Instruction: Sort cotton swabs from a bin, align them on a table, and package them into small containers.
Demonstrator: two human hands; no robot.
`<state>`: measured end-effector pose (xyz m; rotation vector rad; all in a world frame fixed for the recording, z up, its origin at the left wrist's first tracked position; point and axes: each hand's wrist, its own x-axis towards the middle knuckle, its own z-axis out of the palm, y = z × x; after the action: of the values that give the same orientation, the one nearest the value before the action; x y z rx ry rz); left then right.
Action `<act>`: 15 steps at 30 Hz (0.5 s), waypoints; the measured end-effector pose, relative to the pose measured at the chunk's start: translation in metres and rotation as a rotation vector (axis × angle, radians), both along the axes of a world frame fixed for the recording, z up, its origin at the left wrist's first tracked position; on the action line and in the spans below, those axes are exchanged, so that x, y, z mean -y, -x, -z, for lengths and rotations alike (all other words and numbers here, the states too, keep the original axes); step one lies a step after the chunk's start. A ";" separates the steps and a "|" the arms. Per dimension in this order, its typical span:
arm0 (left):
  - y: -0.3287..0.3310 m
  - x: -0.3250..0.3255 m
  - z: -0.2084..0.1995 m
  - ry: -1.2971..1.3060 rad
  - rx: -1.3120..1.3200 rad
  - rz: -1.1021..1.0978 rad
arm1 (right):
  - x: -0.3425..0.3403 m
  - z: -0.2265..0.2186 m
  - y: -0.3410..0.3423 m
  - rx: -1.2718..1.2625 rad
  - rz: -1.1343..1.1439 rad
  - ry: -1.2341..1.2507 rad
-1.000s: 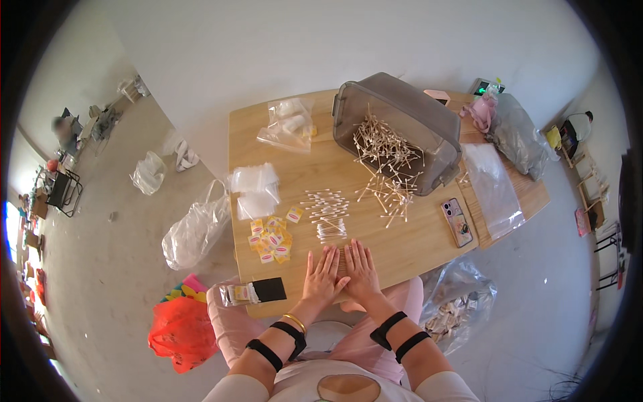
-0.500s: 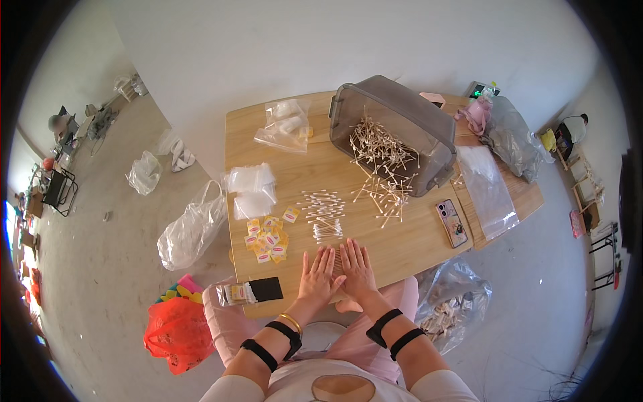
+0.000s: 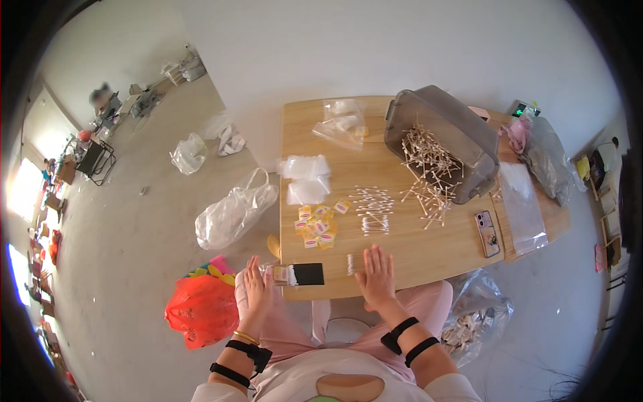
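Observation:
My right hand (image 3: 378, 276) lies at the table's front edge, fingers stretched out, holding nothing. Just left of its thumb is a small neat row of cotton swabs (image 3: 350, 264). At the front left corner my left hand (image 3: 257, 287) is open with fingers extended, right beside a clear bag of cotton swabs with a yellow label (image 3: 280, 274); whether it touches the bag I cannot tell. A black flat card or pad (image 3: 309, 274) adjoins that bag. Farther in, loose cotton swabs (image 3: 372, 201) lie in rows, with a tighter row (image 3: 375, 225) nearer me.
Yellow-and-white labels (image 3: 317, 228) and clear small bags (image 3: 305, 179) lie on the left. A tipped grey bin (image 3: 442, 141) spills cotton swabs at the back right. A phone (image 3: 487, 234) and a plastic sheet (image 3: 522, 208) lie on the right. A red bag (image 3: 201, 311) stands on the floor.
My hands have parted from side by side. The left has gone left to the labelled bag; the right stays near the front edge. A small swab row now shows between them. The view has turned left.

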<state>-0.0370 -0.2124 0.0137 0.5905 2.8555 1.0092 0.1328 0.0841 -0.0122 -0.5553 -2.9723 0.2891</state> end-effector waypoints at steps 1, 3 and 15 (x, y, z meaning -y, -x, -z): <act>0.002 0.007 0.002 -0.003 0.007 -0.034 | 0.015 0.001 0.003 -0.004 -0.006 0.001; 0.004 0.011 0.006 -0.011 0.105 -0.087 | 0.047 0.003 0.013 -0.020 -0.104 0.030; 0.024 -0.009 0.097 -0.280 0.368 -0.383 | 0.114 -0.003 0.061 -0.079 -0.132 0.113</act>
<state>-0.0614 -0.2035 -0.0829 -0.1393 2.5613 1.4129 0.0720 -0.0297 -0.0088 -0.3494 -2.9341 0.4809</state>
